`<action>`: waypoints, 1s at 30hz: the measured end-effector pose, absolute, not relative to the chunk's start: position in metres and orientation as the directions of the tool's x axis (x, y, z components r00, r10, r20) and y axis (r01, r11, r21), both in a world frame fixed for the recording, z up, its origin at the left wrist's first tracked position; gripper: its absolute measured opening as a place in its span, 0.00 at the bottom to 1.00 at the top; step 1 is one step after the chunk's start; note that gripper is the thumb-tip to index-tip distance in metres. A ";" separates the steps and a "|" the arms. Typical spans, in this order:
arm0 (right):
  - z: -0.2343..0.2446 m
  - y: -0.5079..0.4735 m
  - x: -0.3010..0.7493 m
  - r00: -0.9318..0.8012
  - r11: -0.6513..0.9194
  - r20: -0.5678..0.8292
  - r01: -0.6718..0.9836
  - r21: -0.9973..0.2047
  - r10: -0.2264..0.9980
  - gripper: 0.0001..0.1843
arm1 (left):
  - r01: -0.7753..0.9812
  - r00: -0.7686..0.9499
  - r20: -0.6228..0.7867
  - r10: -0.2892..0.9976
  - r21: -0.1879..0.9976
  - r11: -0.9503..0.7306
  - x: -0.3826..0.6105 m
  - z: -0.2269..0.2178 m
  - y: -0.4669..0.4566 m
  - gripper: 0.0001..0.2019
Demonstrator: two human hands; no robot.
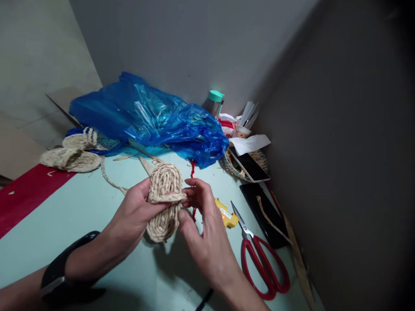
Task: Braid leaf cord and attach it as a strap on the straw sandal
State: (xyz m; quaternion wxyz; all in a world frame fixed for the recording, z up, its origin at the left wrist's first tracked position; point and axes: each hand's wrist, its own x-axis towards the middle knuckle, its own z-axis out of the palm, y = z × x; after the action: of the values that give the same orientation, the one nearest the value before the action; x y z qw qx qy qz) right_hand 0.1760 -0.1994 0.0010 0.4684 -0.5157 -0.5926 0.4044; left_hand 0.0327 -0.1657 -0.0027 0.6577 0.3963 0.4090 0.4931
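Note:
My left hand (132, 216) grips a small braided straw slipper (165, 177), with its fingers behind and its thumb under the braided band across the middle. Tight oval coils form the pale sole. At the slipper's right edge, my right hand (204, 220) has its curled fingers at the end of the band and its thumb by the lower half. A straw braid (112, 182) trails over the table to the left. Just beyond my right hand lie a yellow glue gun (228, 216) and red-handled scissors (264, 263), blades partly apart.
A crumpled blue plastic bag (145, 114) lies along the back wall. Woven straw slippers (71, 159) rest at the left by a red strip (35, 190). At the back right are a green-lidded jar (215, 101), a basket (235, 166) and a black flat object (266, 216).

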 end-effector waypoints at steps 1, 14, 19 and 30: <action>0.002 -0.200 0.180 -0.029 0.142 0.139 0.243 -0.960 0.990 0.23 | -0.352 0.188 -0.155 0.970 0.911 0.213 0.032 -0.001 -0.165 0.16; -0.003 -0.207 0.176 -0.125 0.667 0.713 0.493 -0.559 0.690 0.23 | -0.449 0.311 -0.138 0.940 0.851 0.273 0.022 0.004 -0.166 0.13; -0.012 -0.207 0.172 -0.173 0.661 0.705 0.552 -0.508 0.687 0.24 | -0.475 0.317 -0.178 0.931 0.820 0.319 0.022 0.001 -0.166 0.12; -0.022 -0.210 0.169 -0.295 0.554 0.673 0.807 -0.206 0.679 0.22 | -0.435 0.188 -0.379 0.906 0.795 0.423 0.020 -0.005 -0.162 0.21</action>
State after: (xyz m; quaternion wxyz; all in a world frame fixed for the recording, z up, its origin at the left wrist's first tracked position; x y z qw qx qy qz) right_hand 0.1694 -0.2098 -0.0216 0.3703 -0.4643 -0.7999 -0.0863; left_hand 0.0195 -0.1625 -0.0049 0.7220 0.2697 0.4362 0.4645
